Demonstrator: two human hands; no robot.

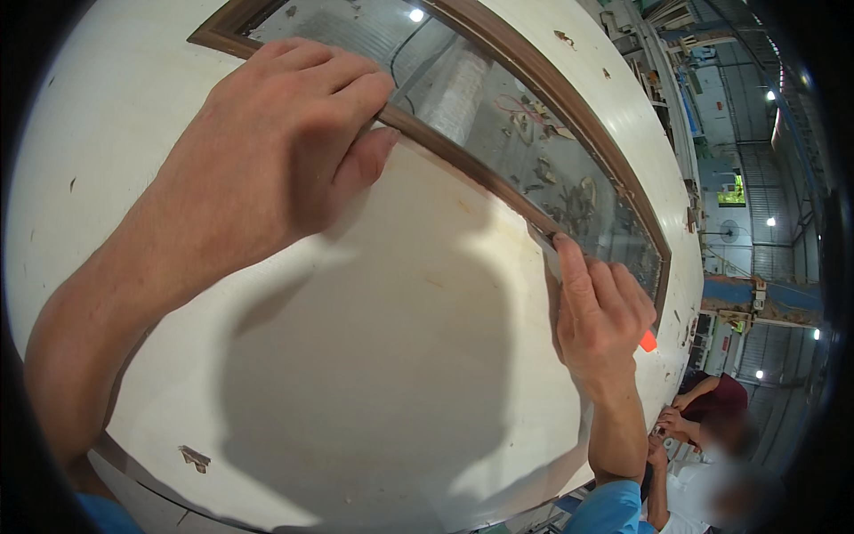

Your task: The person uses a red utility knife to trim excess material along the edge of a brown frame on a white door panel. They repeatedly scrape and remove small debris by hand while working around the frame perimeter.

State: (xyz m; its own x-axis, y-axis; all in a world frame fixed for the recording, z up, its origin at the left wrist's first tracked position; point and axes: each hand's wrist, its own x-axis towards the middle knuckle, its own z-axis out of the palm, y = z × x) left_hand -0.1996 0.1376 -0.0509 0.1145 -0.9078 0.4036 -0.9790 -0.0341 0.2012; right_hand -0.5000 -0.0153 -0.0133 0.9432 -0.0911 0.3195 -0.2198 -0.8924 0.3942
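Note:
A white panel point(463, 392) lies before me, with a brown frame point(480, 169) set round an opening in it. My left hand point(302, 125) is closed over the near strip of the frame, fingers on top and thumb on the near side. My right hand point(605, 307) is closed round a slim hand tool whose orange end point(648, 341) sticks out past the little-finger side. Its index finger is stretched along the tool towards the frame's near edge. Most of the tool is hidden in the hand, so its exact kind does not show.
Through the opening I see a wrapped roll point(458, 93) and scattered scraps point(578, 191) below. Brown flakes lie about the panel, one larger chip point(194, 459) at the near left. Two people point(712, 427) work at the right, beyond the panel's edge.

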